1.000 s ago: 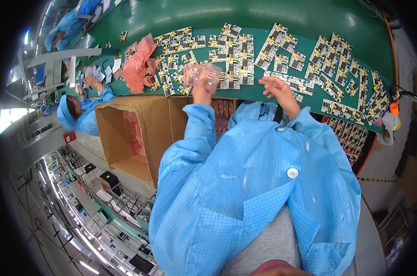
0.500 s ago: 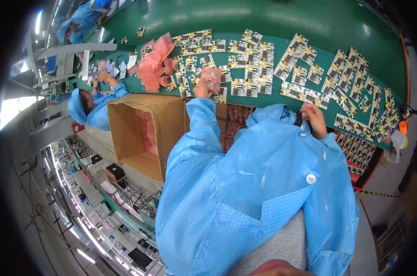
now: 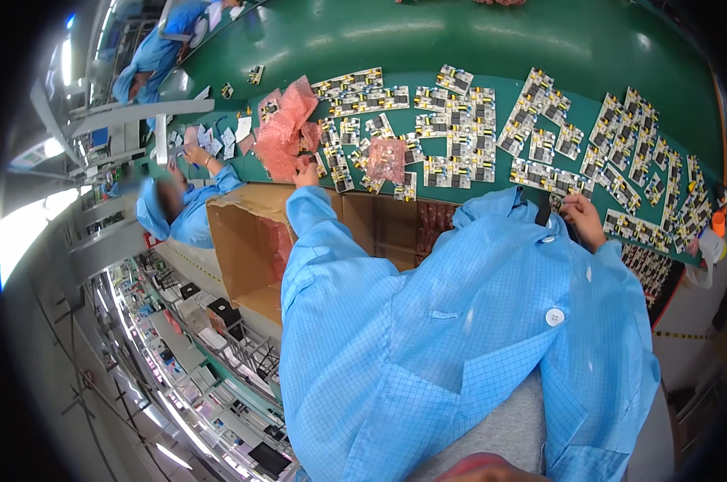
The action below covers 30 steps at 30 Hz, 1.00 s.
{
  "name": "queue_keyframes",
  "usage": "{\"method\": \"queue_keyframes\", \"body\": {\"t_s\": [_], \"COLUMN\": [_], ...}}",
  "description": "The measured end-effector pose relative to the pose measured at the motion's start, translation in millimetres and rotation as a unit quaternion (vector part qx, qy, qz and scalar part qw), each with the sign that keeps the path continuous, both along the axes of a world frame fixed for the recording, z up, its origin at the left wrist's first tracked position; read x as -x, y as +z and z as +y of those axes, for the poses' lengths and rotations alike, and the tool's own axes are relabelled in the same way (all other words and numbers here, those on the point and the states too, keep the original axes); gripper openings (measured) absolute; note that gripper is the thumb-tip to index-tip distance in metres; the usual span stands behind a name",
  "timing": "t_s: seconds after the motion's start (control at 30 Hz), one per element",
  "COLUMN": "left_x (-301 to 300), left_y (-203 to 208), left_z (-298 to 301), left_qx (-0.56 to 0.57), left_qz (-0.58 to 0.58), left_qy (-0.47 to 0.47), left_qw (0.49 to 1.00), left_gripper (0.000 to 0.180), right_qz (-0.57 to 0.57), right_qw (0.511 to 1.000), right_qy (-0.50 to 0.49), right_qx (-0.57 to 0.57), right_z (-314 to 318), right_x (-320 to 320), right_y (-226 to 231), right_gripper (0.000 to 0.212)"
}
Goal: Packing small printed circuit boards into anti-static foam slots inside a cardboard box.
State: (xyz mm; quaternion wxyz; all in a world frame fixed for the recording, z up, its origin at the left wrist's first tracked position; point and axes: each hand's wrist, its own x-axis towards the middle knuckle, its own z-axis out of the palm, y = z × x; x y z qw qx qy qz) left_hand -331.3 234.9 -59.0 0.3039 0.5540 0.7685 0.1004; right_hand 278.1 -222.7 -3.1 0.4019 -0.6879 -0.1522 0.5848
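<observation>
Bubble wrap [image 3: 287, 149] lies heaped at the left hand [image 3: 305, 174], presumably for easy reach; the right hand [image 3: 583, 218] curls near boards [image 3: 552, 177]. I cannot tell either grip. Pink packet [image 3: 386, 160] rests on boards, perhaps parked.

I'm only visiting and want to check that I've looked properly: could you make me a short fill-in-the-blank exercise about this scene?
1. The bubble wrap beside the person's left hand is coloured ____.
2. The tabletop under the circuit boards is coloured ____.
3. The open box below the bubble wrap is made of ____.
4. The person's right hand comes out of a sleeve coloured ____.

Missing words: pink; green; cardboard; blue.
</observation>
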Motion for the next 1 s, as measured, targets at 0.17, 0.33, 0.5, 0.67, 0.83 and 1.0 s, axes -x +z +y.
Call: {"method": "queue_keyframes", "body": {"t_s": [0.17,0.33,0.5,0.67,0.83,1.0], "left_x": [49.4,6.6,-110.6,-240.4,-307.0,-332.9], "left_y": [-6.7,21.9,83.1,114.0,69.8,32.6], "left_z": [19.0,-6.3,-72.7,-162.6,-220.9,-270.5], "left_qx": [-0.147,-0.323,-0.295,-0.087,0.098,-0.087], "left_qz": [0.024,-0.212,-0.288,-0.450,-0.365,-0.083], "left_qy": [-0.199,0.181,0.083,-0.120,-0.227,-0.521], "left_qw": [0.969,0.904,0.907,0.881,0.897,0.845], "left_gripper": [0.022,0.015,0.019,0.030,0.031,0.043], "right_qz": [-0.023,-0.055,-0.088,-0.305,-0.403,-0.492], "right_qw": [1.000,0.997,0.994,0.933,0.893,0.851], "right_qy": [0.005,0.029,0.024,0.089,0.095,0.081], "right_qx": [-0.014,0.036,0.067,0.167,0.174,0.163], "right_z": [-21.5,-31.1,-37.1,-26.4,2.8,-2.1], "right_x": [-16.1,-39.3,-37.4,6.4,45.5,51.0], "right_y": [-10.6,-3.2,-29.0,-46.3,-11.2,-24.3], "right_gripper": [0.018,0.021,0.028,0.082,0.088,0.078]}}
